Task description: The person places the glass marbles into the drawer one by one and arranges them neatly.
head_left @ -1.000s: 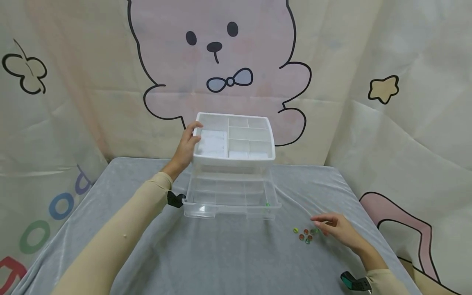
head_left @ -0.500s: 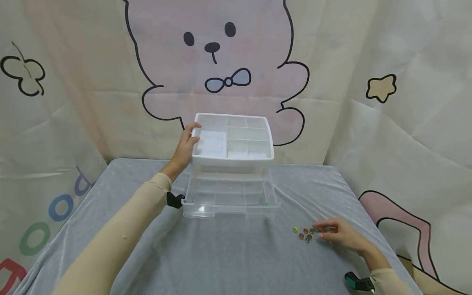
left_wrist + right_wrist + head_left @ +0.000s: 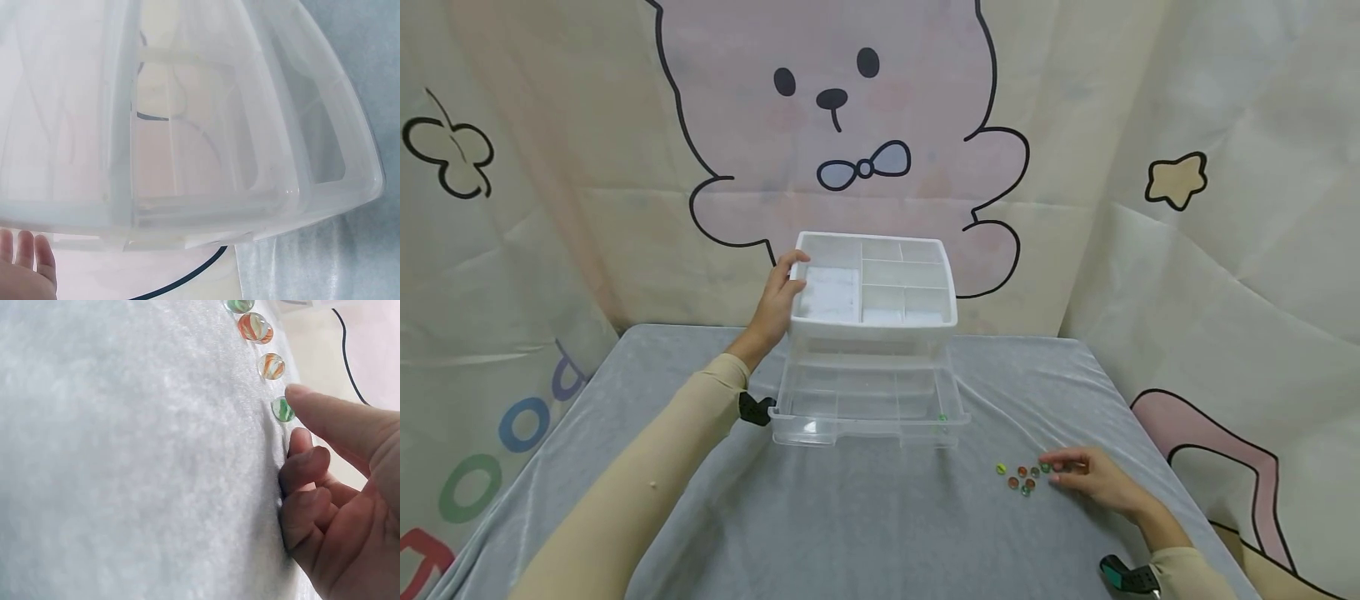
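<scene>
the left hand point(image 3: 775, 302) grips the left rim of the white compartment tray point(image 3: 875, 325), above the clear drawer point(image 3: 868, 428). the right hand point(image 3: 1097, 481), thumb and forefinger apart, is positioned at a green marble point(image 3: 282, 409) on the grey surface point(image 3: 865, 533). further marbles point(image 3: 1022, 472) lie near it, right of the drawer.

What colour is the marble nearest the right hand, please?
The marble is clear with green inside, best seen in the right wrist view.

head looks ahead and down; nearer, left wrist shares box point(image 3: 872, 327), right, marbles point(image 3: 272, 367).
</scene>
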A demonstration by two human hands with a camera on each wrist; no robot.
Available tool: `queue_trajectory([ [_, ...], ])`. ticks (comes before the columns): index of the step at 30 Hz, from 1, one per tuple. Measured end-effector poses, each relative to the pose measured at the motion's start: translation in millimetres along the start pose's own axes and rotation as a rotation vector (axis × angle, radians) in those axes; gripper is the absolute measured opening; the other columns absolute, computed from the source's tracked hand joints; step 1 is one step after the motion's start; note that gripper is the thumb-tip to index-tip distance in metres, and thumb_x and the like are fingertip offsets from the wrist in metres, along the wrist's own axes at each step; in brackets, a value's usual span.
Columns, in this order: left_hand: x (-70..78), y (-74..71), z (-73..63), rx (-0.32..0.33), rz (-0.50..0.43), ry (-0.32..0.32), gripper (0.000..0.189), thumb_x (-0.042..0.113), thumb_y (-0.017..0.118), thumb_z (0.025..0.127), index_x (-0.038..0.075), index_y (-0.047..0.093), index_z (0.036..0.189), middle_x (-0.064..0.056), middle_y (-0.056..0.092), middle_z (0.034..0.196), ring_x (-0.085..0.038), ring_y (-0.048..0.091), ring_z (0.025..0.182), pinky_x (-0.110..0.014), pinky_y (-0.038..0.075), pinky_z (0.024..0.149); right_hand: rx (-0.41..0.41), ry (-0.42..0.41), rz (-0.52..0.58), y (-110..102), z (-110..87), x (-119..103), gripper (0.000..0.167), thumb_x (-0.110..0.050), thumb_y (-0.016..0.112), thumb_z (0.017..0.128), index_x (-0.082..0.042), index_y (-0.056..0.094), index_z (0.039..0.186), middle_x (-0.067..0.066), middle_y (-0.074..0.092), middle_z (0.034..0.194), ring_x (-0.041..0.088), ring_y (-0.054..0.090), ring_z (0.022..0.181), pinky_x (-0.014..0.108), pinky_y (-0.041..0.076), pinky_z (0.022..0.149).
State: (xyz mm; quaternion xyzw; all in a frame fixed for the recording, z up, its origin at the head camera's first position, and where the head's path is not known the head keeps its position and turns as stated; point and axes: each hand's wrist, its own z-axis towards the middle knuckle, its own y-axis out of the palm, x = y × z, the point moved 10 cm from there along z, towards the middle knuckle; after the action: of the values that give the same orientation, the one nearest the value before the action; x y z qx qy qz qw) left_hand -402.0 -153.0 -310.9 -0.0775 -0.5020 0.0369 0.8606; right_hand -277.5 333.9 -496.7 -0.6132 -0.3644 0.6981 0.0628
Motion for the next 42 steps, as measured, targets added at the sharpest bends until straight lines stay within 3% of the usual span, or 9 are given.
queue_trajectory([
  [4, -1.1, 0.0, -0.6, 0.004, 0.002, 0.016, 0.038, 0.007, 0.033, 0.098, 0.003, 0.042, 0.135, -0.019, 0.028, 0.157, -0.031, 0.016, 0.153, -0.055, 0.01, 0.124, 0.052, -0.026, -0.01, -1, 1.6, -1, 0.025, 0.0, 0.067, 0.092, 0.015, 0.068, 0.113, -0.006, 0.064, 0.089, -0.005, 0.054, 0.08, 0.019, 0.047, 0.066],
  [10, -1.0, 1.6, -0.5, -0.014, 0.007, -0.012, 0.039, 0.004, 0.032, 0.101, -0.002, 0.038, 0.139, -0.018, 0.025, 0.16, -0.029, 0.012, 0.155, -0.054, 0.009, 0.125, 0.12, -0.079, -0.049, -1, 3.8, -8, 0.019, 0.006, 0.068, 0.088, 0.018, 0.069, 0.103, -0.007, 0.064, 0.08, -0.005, 0.053, 0.075, 0.019, 0.045, 0.063],
  [17, 2.5, 0.4, 2.8, -0.009, -0.053, 0.01, 0.04, -0.001, 0.031, 0.101, -0.006, 0.036, 0.139, -0.021, 0.022, 0.162, -0.029, 0.011, 0.154, -0.054, 0.008, 0.125, 0.142, 0.027, -0.065, -6, 7.1, -1, 0.018, -0.001, 0.069, 0.091, 0.011, 0.071, 0.105, -0.006, 0.062, 0.082, -0.004, 0.05, 0.074, 0.02, 0.044, 0.064],
  [21, 1.0, 2.9, 2.2, -0.016, -0.047, -0.019, 0.039, 0.0, 0.03, 0.101, -0.004, 0.035, 0.14, -0.018, 0.022, 0.162, -0.028, 0.015, 0.152, -0.052, 0.013, 0.123, 0.155, 0.075, -0.05, -10, 5.7, 0, 0.019, -0.003, 0.069, 0.092, 0.009, 0.071, 0.107, -0.009, 0.06, 0.08, -0.003, 0.049, 0.068, 0.021, 0.043, 0.058],
  [27, -0.7, 3.3, 0.7, -0.015, -0.058, -0.029, 0.038, 0.002, 0.029, 0.103, -0.005, 0.035, 0.14, -0.018, 0.022, 0.162, -0.03, 0.017, 0.15, -0.052, 0.016, 0.12, 0.177, 0.032, -0.02, -16, 4.6, -15, 0.022, -0.003, 0.068, 0.093, 0.013, 0.068, 0.109, -0.013, 0.058, 0.077, -0.002, 0.044, 0.055, 0.024, 0.041, 0.046],
  [35, 1.1, 4.5, -0.2, -0.014, -0.063, -0.022, 0.037, 0.001, 0.03, 0.103, -0.006, 0.036, 0.139, -0.019, 0.023, 0.161, -0.027, 0.017, 0.15, -0.052, 0.015, 0.12, 0.206, -0.019, -0.034, -22, 9.5, -40, 0.026, -0.004, 0.069, 0.093, 0.015, 0.067, 0.11, -0.013, 0.064, 0.082, -0.003, 0.044, 0.056, 0.025, 0.039, 0.049],
  [42, 0.5, 2.7, -1.2, -0.011, -0.064, 0.021, 0.037, 0.007, 0.031, 0.102, -0.002, 0.038, 0.138, -0.02, 0.02, 0.162, -0.03, 0.014, 0.152, -0.056, 0.016, 0.119, 0.215, -0.031, -0.05, -24, 19.9, -60, 0.026, -0.006, 0.069, 0.093, 0.012, 0.068, 0.111, -0.009, 0.064, 0.082, -0.001, 0.046, 0.056, 0.025, 0.04, 0.049],
])
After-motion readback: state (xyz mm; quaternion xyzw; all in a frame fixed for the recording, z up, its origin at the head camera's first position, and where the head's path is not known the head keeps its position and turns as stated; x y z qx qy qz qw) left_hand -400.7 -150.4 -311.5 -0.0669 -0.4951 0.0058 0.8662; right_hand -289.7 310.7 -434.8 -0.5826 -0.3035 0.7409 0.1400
